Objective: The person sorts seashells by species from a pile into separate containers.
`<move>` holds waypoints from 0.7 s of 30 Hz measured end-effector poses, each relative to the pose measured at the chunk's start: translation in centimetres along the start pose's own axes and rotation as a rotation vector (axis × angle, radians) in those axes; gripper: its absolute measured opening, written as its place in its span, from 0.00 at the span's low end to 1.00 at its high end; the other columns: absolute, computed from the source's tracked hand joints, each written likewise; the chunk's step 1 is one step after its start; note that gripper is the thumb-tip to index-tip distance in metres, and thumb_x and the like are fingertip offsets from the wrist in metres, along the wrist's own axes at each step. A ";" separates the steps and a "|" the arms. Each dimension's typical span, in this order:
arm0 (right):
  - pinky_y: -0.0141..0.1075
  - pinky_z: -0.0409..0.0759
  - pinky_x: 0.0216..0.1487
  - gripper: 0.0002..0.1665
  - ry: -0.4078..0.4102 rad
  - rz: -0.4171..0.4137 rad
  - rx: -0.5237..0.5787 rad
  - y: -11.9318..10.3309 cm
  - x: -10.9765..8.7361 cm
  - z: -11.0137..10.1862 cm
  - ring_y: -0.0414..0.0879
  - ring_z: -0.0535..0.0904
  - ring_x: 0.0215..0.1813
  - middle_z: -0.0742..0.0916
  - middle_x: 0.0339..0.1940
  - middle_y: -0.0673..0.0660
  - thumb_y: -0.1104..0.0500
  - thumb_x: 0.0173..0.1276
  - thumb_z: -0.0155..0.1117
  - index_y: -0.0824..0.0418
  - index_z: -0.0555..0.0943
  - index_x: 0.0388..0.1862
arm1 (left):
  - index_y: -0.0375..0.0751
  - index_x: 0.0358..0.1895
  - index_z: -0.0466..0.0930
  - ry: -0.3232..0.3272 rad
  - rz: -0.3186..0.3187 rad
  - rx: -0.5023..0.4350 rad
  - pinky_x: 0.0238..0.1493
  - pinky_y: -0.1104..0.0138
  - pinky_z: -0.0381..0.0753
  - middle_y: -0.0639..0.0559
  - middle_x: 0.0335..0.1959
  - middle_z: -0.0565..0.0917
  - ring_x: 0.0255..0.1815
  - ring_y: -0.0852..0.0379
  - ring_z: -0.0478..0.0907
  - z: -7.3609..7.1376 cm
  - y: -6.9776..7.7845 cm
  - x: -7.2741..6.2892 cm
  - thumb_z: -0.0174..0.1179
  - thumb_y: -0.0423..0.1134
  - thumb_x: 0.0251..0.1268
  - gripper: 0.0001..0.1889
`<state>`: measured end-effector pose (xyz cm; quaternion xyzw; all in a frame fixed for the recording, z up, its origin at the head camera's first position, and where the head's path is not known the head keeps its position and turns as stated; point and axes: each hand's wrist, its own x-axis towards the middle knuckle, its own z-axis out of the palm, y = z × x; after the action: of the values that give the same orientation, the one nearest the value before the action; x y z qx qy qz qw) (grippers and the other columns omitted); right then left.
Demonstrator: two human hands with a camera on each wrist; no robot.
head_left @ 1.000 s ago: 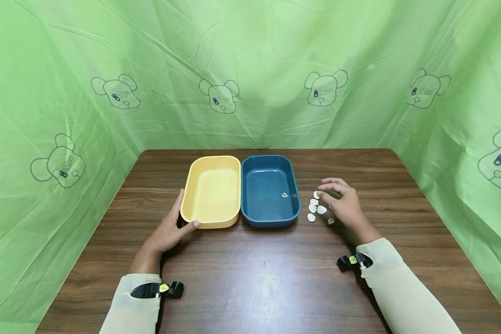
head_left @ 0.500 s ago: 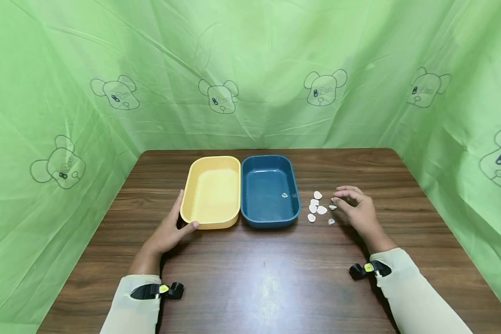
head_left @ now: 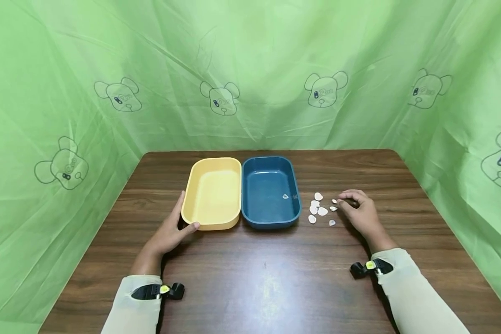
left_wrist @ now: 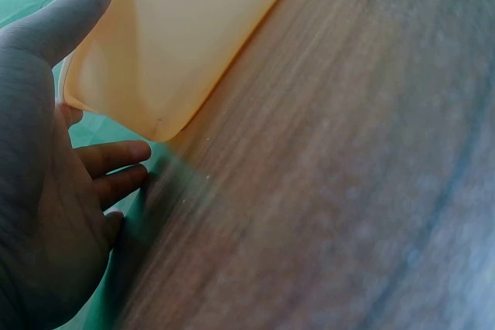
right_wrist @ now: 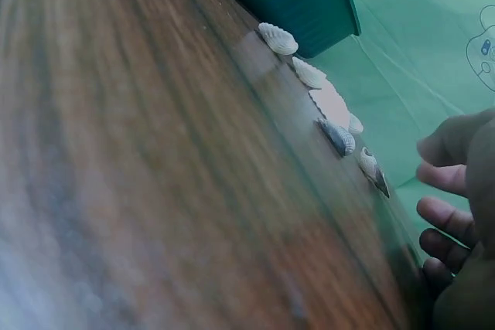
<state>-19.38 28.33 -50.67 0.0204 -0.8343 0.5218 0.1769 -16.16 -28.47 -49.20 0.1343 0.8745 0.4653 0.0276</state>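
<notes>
Shells (head_left: 322, 211) look light, stiff, likely brittle at the edges, best pinched across opposite rims; right hand (head_left: 361, 214) relaxed, visibly holding nothing, left hand (head_left: 168, 233) gripping yellow tub (head_left: 214, 227) corner.

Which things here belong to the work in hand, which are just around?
Work in hand:
shells, by the right hand
yellow bin, left hand against it
blue bin, likely: a small pale piece lies inside

Just around:
green sheet
black wrist straps
table, merely the surface

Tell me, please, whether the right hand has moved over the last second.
Yes: in the head view, the right hand has shifted rightward, away from the blue tray.
</notes>
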 end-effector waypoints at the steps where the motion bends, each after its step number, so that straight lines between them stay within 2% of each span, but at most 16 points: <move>1: 0.15 0.74 0.53 0.11 -0.015 -0.004 -0.029 0.1 0.0 0.0 0.25 0.77 0.51 0.87 0.51 0.64 0.69 0.71 0.74 0.75 0.89 0.49 | 0.61 0.92 0.29 0.000 -0.003 -0.001 0.85 0.30 0.44 0.36 0.93 0.39 0.93 0.32 0.39 0.0 -0.1 -0.1 0.72 0.42 0.74 0.61; 5: 0.15 0.72 0.54 0.10 -0.049 -0.025 -0.107 0.5 -0.1 0.1 0.31 0.78 0.52 0.87 0.53 0.69 0.68 0.72 0.74 0.72 0.90 0.49 | 0.62 0.92 0.29 0.004 -0.011 -0.010 0.85 0.29 0.43 0.38 0.93 0.39 0.92 0.31 0.39 0.0 -0.2 -0.3 0.73 0.42 0.73 0.62; 10: 0.20 0.71 0.53 0.09 -0.062 -0.038 -0.178 0.5 0.0 0.2 0.50 0.80 0.56 0.87 0.52 0.69 0.68 0.74 0.72 0.71 0.90 0.49 | 0.62 0.92 0.29 0.003 -0.005 -0.016 0.85 0.30 0.44 0.38 0.93 0.40 0.92 0.32 0.40 0.1 -0.3 -0.2 0.73 0.42 0.73 0.62; 14: 0.38 0.71 0.61 0.11 -0.094 -0.049 -0.229 0.4 0.2 0.1 0.64 0.79 0.61 0.86 0.55 0.72 0.69 0.76 0.69 0.72 0.88 0.53 | 0.62 0.92 0.29 0.002 -0.004 -0.021 0.85 0.30 0.44 0.38 0.93 0.40 0.92 0.32 0.40 0.1 -0.3 -0.1 0.72 0.42 0.74 0.62; 17: 0.51 0.66 0.64 0.12 -0.115 -0.066 -0.258 0.5 0.5 0.1 0.70 0.76 0.64 0.85 0.57 0.74 0.71 0.76 0.67 0.72 0.88 0.55 | 0.63 0.92 0.29 0.003 -0.002 -0.019 0.85 0.30 0.43 0.37 0.93 0.40 0.92 0.32 0.40 0.1 -0.3 0.0 0.72 0.42 0.74 0.62; 21: 0.58 0.64 0.63 0.11 -0.136 -0.080 -0.289 0.5 0.6 0.1 0.71 0.73 0.63 0.84 0.57 0.74 0.72 0.75 0.68 0.71 0.89 0.54 | 0.62 0.92 0.28 0.002 0.006 -0.020 0.85 0.30 0.43 0.37 0.93 0.40 0.92 0.32 0.40 0.1 -0.2 0.0 0.72 0.41 0.74 0.62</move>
<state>-20.07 28.59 -50.97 0.0632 -0.9092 0.3864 0.1416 -16.19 -28.47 -49.47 0.1362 0.8693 0.4745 0.0269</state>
